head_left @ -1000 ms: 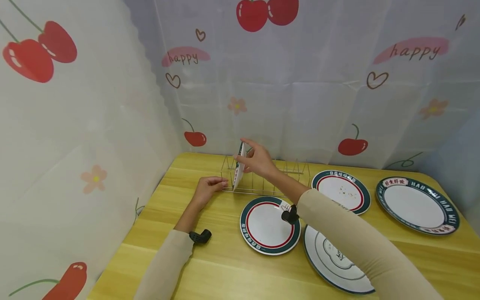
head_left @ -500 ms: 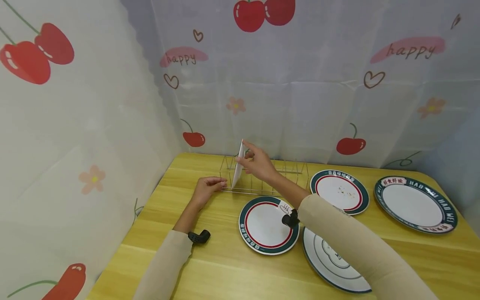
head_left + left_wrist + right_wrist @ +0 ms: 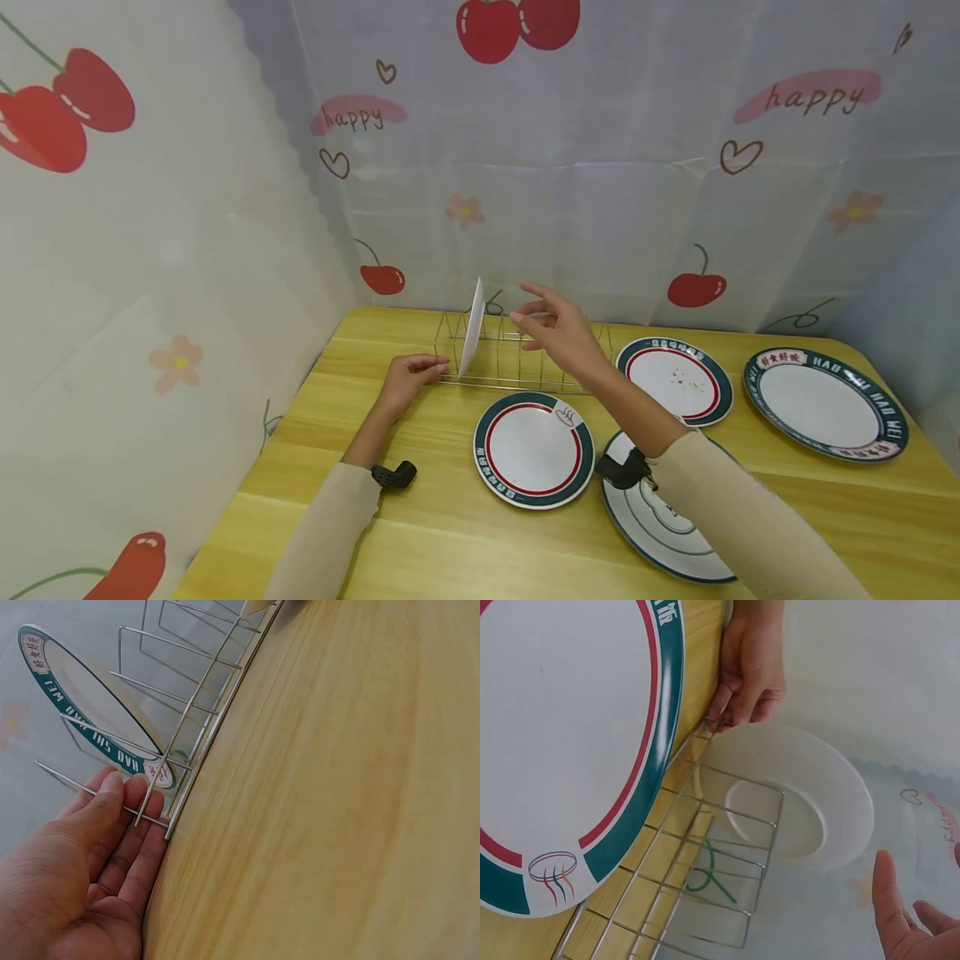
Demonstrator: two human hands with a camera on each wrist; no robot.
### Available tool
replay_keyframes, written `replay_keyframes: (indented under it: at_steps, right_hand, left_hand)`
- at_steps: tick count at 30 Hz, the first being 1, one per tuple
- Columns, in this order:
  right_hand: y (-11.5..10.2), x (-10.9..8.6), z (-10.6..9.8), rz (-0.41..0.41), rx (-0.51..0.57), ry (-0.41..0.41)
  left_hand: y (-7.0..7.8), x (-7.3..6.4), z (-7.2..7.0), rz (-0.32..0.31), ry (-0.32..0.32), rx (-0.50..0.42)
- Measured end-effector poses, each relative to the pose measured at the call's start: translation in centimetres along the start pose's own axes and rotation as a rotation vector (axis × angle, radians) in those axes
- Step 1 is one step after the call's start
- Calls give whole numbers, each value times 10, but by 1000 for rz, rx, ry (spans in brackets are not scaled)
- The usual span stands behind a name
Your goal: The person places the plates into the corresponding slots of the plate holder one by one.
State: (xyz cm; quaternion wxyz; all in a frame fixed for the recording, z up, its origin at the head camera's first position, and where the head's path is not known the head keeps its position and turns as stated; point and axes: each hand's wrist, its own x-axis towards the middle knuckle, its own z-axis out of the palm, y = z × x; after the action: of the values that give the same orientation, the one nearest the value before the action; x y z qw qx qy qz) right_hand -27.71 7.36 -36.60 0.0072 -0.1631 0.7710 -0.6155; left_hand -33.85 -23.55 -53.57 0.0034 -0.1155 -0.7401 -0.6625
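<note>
A wire dish rack (image 3: pixel 510 386) stands near the back of the table. One oval plate (image 3: pixel 472 332) with a green rim is upright, leaning a little, in a slot towards its left end. The left wrist view gives the plate's lettered front (image 3: pixel 94 694), the right wrist view its plain white back (image 3: pixel 851 802). My left hand (image 3: pixel 408 379) pinches the wire at the rack's left end between thumb and fingers (image 3: pixel 135 814). To the right of the plate, above the rack, my right hand (image 3: pixel 561 332) is held apart from it with loosely bent fingers and nothing in them.
A round plate (image 3: pixel 534 450) with a green rim and red ring lies in front of the rack. Right of the rack lies a similar plate (image 3: pixel 675 379) with crumbs, then an oval plate (image 3: pixel 817 408). My right arm partly covers a large patterned plate (image 3: pixel 652 525).
My right hand has let go of the oval plate and moved right, away from it. The plate stays standing in the rack. My left hand keeps its place at the rack's end.
</note>
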Motion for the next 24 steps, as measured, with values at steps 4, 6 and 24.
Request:
replay_keyframes:
  at_steps: [4, 6, 24]
  right_hand:
    - [-2, -22, -16, -16, -16, 1]
    - [-3, -33, -24, -10, -18, 8]
    - [8, -103, -96, -44, -55, 155]
  left_hand:
    - [0, 1, -2, -1, -6, 9]
    - [0, 1, -2, -1, -7, 7]
    - [1, -4, -1, -20, -9, 21]
